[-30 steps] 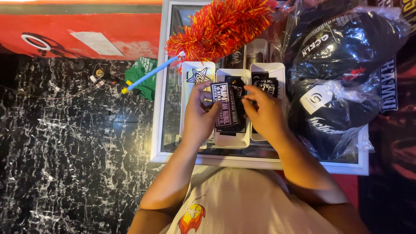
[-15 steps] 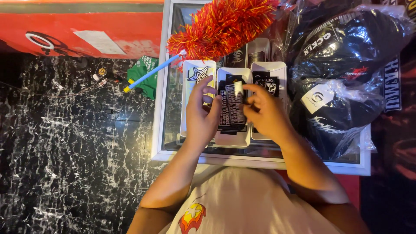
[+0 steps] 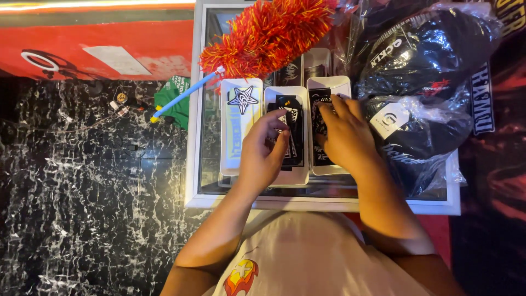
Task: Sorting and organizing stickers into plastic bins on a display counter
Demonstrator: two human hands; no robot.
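My left hand [image 3: 265,149] pinches a stack of black stickers [image 3: 292,131] that lies in the middle white tray [image 3: 290,176]. Over the right white tray [image 3: 329,83], my right hand [image 3: 342,134] rests flat with its fingers on the dark stickers [image 3: 318,107] inside. A third white tray [image 3: 233,148] to the left holds a white sticker with a star design. All three trays sit side by side on a glass display counter [image 3: 205,189].
A red and orange feather duster [image 3: 268,38] with a blue handle lies across the counter's back. Black caps in clear plastic bags [image 3: 422,82] crowd the right side. Left of the counter is black marbled floor with a green cloth [image 3: 174,101] and small items.
The sticker stack that both hands held above the trays now lies in the middle tray. My right hand has moved off it to the right tray.
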